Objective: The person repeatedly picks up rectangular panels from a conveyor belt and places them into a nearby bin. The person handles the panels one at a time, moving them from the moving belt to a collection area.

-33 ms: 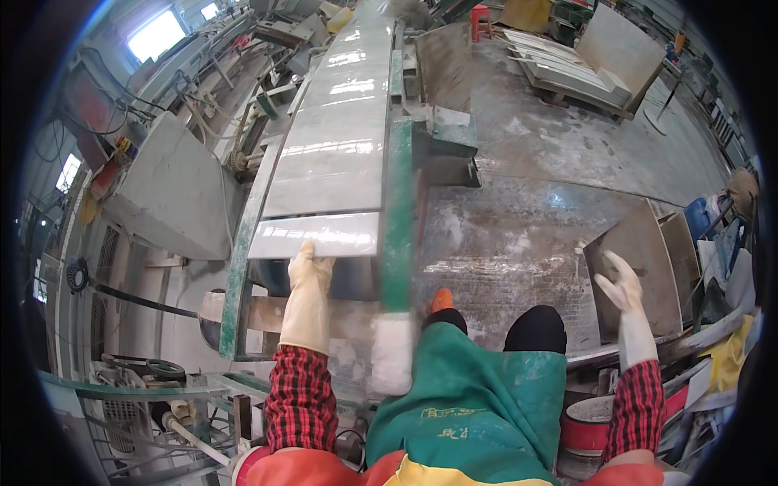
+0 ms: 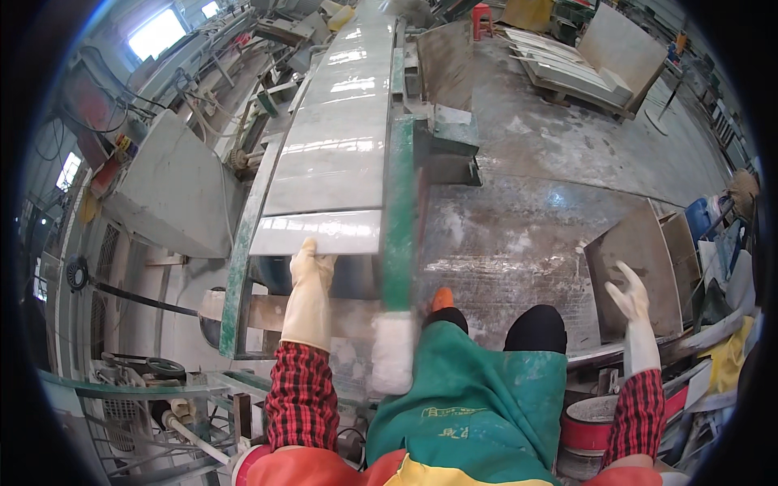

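A glossy pale grey slab [image 2: 340,234] lies at the near end of a conveyor, its front edge sticking out over a dark roller [image 2: 348,275]. My left hand [image 2: 309,279], in a cream rubber glove, is closed on that edge. Its thumb rests on top, and the other fingers are hidden beneath. Directly behind lies another wet, shiny slab [image 2: 328,178] in a row running up the conveyor. Out to the right, my right hand [image 2: 630,294] is gloved too and holds nothing. Its fingers are spread in the air near a brown upright board [image 2: 636,259].
Green rails [image 2: 398,219] flank the conveyor, and a white padded block [image 2: 392,354] caps the right one near my apron. A red-rimmed bucket [image 2: 585,411] stands by my right forearm. Farther off, a pallet [image 2: 567,69] carries stacked pale strips.
The near slab has moved slightly away from me, narrowing the dark gap behind it. My right hand has shifted a little to the right and toward me.
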Motion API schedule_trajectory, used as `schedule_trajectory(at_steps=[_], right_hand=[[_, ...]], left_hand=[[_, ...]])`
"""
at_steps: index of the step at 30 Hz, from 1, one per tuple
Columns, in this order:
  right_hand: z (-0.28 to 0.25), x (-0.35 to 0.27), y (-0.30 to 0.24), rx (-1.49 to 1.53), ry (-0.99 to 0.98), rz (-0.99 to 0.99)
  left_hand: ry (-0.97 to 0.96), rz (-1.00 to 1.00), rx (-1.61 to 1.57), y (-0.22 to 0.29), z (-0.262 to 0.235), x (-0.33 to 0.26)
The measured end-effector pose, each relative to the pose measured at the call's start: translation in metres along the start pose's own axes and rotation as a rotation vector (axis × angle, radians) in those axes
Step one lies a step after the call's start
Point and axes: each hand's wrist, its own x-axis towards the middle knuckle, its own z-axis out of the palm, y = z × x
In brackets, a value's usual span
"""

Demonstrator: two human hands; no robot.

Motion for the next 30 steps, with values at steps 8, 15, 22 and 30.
schedule_trajectory(at_steps=[8,15,22,30], right_hand=[[-0.037,-0.127,0.165,0.069,0.292,0.283],[-0.017,-0.152,0.181,0.152,0.279,0.317],[-0.004,-0.132,0.164,0.154,0.250,0.294],[0.000,-0.115,0.115,0.178,0.202,0.236]], left_hand=[[0.073,-0.039,0.084,0.001,0.011,0.019],[0.097,-0.066,0.097,-0.001,0.018,0.018],[0.170,-0.066,0.148,-0.001,0.030,0.019],[0.351,-0.169,0.324,0.010,0.048,0.027]])
